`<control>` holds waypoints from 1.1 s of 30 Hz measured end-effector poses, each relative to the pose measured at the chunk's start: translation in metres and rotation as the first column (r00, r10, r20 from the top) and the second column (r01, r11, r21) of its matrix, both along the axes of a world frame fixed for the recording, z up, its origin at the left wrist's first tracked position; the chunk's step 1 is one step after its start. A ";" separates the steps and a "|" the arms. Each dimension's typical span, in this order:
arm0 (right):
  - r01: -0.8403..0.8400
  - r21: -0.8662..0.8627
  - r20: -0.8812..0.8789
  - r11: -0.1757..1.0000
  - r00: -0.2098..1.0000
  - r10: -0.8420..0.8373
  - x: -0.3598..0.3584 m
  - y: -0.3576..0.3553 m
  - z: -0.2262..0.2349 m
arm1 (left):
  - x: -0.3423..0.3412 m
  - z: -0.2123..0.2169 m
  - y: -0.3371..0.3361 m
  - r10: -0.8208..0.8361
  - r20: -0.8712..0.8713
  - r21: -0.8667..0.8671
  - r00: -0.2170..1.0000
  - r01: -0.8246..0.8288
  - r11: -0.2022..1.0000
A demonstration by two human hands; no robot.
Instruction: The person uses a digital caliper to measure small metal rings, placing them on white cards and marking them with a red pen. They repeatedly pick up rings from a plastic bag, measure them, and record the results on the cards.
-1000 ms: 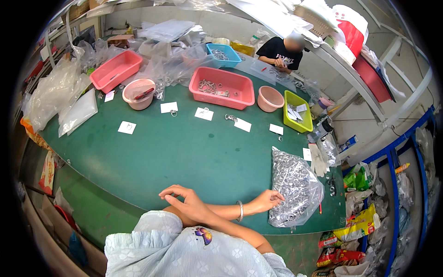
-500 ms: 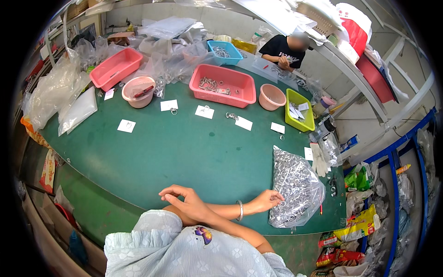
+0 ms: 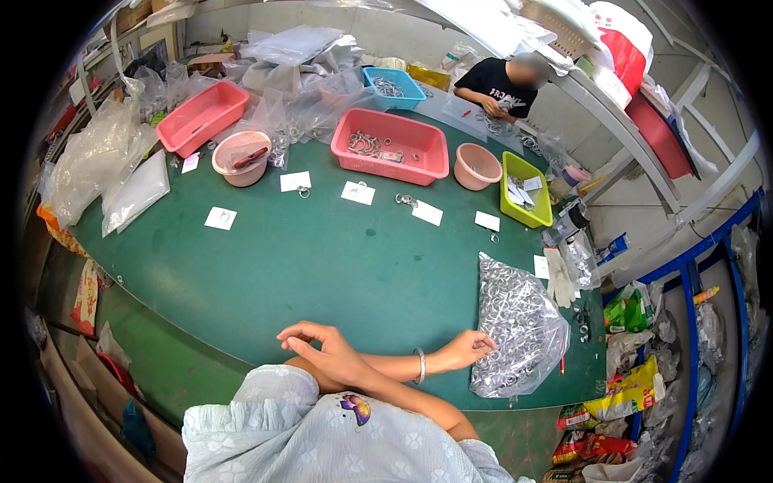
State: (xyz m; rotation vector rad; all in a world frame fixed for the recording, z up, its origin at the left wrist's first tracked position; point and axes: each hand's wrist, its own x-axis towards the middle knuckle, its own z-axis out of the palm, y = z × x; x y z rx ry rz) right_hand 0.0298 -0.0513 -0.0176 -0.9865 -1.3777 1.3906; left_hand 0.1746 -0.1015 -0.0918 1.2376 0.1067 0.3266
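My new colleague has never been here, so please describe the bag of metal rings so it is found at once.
On the big green table, find the near edge's right end. A bulging clear bag lies there, nearer than the white glove. Unlike the crumpled plastic at far left, it is packed with silvery rings.

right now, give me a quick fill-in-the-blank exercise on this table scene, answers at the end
1. The person's forearms are ____, one over the other.
2. Shiny metal rings fill the clear plastic ____ near the person's left hand.
3. The tabletop is coloured ____.
4. The smaller tray behind the large pink tray is coloured ____.

Missing words: crossed; bag; green; blue
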 end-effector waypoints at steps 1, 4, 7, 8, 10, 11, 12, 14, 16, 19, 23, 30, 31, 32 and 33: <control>0.001 -0.001 -0.002 1.000 1.000 -0.001 0.000 0.000 0.000 | 0.000 0.000 0.000 0.000 -0.002 0.000 1.000 0.000 1.000; 0.002 -0.004 -0.006 1.000 1.000 -0.002 0.001 0.001 0.001 | 0.000 -0.002 0.002 0.003 -0.003 -0.005 1.000 -0.003 1.000; -0.001 -0.018 -0.024 1.000 1.000 0.000 0.002 0.001 0.000 | 0.000 -0.004 0.004 0.003 -0.001 -0.010 1.000 -0.003 1.000; -0.001 -0.025 -0.033 1.000 0.999 0.000 0.004 0.002 -0.001 | 0.000 -0.005 0.005 0.004 -0.001 -0.010 1.000 -0.004 1.000; 0.014 -0.037 -0.123 0.999 0.992 -0.018 0.010 0.003 -0.003 | 0.000 -0.006 0.009 0.008 -0.002 -0.010 1.000 -0.008 1.000; 0.022 -0.043 -0.167 0.999 0.986 -0.029 0.014 0.004 -0.002 | 0.001 -0.007 0.010 0.005 -0.002 -0.009 1.000 -0.005 1.000; 0.058 -0.041 -0.175 0.997 0.982 -0.065 0.020 0.004 0.001 | 0.001 -0.008 0.013 0.003 -0.002 -0.008 1.000 -0.003 1.000; 0.104 -0.037 -0.195 0.994 0.975 -0.109 0.032 0.006 0.012 | -0.001 -0.012 0.024 0.023 -0.002 -0.005 1.000 -0.023 1.000; 0.229 -0.013 -0.161 0.973 0.960 -0.228 0.052 0.009 0.025 | 0.002 -0.015 0.031 0.024 0.007 -0.016 1.000 -0.024 1.000; 0.423 0.058 -0.138 0.904 0.901 -0.412 0.087 0.018 0.050 | 0.000 -0.010 0.047 0.035 -0.022 0.002 0.999 -0.035 0.999; 0.633 0.138 -0.216 0.762 0.770 -0.601 0.131 0.045 0.057 | 0.003 -0.039 0.068 0.022 0.206 -0.152 0.978 0.010 0.988; 0.784 0.145 -0.323 0.603 0.614 -0.720 0.176 0.073 0.052 | -0.002 -0.005 0.083 0.177 -0.052 0.032 0.983 -0.176 0.984; 0.796 0.140 -0.332 0.588 0.598 -0.730 0.178 0.075 0.050 | -0.003 -0.001 0.083 0.177 -0.032 -0.038 0.984 -0.178 0.983; 0.808 0.136 -0.340 0.573 0.581 -0.739 0.179 0.076 0.048 | -0.005 0.003 0.082 0.179 -0.011 -0.107 0.984 -0.179 0.978; 0.803 0.129 -0.343 0.582 0.587 -0.733 0.176 0.077 0.045 | -0.005 0.004 0.081 0.182 0.009 -0.176 0.983 -0.177 0.968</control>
